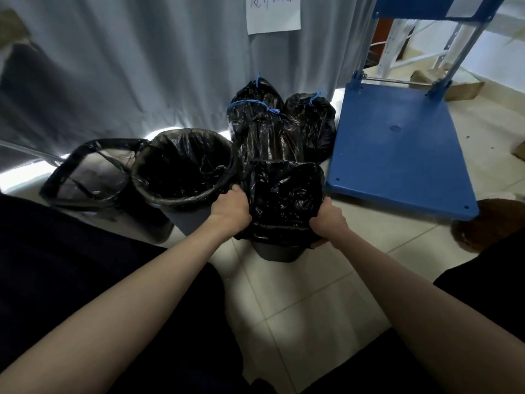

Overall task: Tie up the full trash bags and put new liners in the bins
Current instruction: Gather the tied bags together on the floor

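Saw white paper sheet (273, 13) pinned on grey curtain (142, 66), handwritten characters across top, cut off and too blurred for me to read. No other text legible.

Glossy black liner (284, 194) covers a dark grey bin (279, 253) on a floor of pale cream tiles (298, 302) with faint grey grout lines. Beside it, a round bin (181, 169) and a square-rimmed bin (85, 172) are lined in the same shiny black plastic. Three black tied bags (281, 120) behind them are cinched with bright blue drawstrings (255, 103). A bright blue platform cart (397, 149) stands at the right. A pale grey-blue curtain (127, 66) hangs behind, carrying a white paper sheet (272, 12) with faint dark handwriting.
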{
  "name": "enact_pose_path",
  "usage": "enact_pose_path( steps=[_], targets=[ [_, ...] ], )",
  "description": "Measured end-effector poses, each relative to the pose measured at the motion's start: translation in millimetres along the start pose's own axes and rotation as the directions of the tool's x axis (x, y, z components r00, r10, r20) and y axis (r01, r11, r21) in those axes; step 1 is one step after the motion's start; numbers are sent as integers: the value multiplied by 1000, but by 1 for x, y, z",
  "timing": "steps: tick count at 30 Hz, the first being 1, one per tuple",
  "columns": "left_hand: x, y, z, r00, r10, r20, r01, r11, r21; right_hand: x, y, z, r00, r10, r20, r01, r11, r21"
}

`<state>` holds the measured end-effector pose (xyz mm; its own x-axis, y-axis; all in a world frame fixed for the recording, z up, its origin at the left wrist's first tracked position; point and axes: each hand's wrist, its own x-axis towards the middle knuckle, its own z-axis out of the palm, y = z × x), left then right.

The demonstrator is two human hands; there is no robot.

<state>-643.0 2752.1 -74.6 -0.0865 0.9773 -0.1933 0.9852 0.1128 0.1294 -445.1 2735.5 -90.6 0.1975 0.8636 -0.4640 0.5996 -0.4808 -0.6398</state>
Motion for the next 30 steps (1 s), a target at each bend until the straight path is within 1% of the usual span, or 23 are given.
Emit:
enact_pose_path(
  steps=[2, 4, 6, 9, 11, 13, 16, 19, 22, 24, 28, 30],
  targets=[
    [-10, -6, 0, 999, 7, -45, -6, 999, 37, 0, -8, 8, 999, -18, 48, 18, 1000, -2],
    [-17, -12, 1, 995, 33, -98, -22, 993, 114, 1, -13, 16, 998, -37, 56, 37, 999, -9],
    [-20, -16, 2, 987, 69, -146, -42, 983, 180, 4, -16, 24, 998, -59, 33, 62, 995, -79],
    [-18, -23, 2, 981, 111, -160, -74, 972, 224, 11, -19, 37, 994, -103, -21, 97, 977, -192],
    [-14, -31, 1, 978, 128, -168, -81, 962, 261, 14, -23, 46, 989, -142, -42, 131, 971, -202],
    [-10, -39, 0, 979, 117, -168, -66, 957, 282, 16, -27, 55, 980, -193, -56, 180, 968, -175],
    [-3, -53, -4, 976, 17, -216, 37, 969, 245, 18, -32, 67, 959, -274, -74, 266, 958, -107],
    [-2, -70, -6, 956, -90, -279, 141, 976, 167, 24, -39, 70, 946, -315, -73, 304, 944, -131],
    [-1, -82, -9, 930, -89, -356, 152, 977, 152, 34, -42, 64, 945, -317, -80, 294, 931, -216],
    [1, -88, -13, 920, -90, -382, 155, 978, 141, 38, -42, 58, 943, -324, -71, 293, 914, -279],
    [2, -101, -13, 932, -110, -347, 174, 972, 160, 37, -39, 47, 932, -359, -51, 314, 869, -382],
    [0, -105, -9, 933, -115, -341, 170, 976, 137, 34, -39, 47, 930, -363, -51, 305, 843, -444]
  ],
)
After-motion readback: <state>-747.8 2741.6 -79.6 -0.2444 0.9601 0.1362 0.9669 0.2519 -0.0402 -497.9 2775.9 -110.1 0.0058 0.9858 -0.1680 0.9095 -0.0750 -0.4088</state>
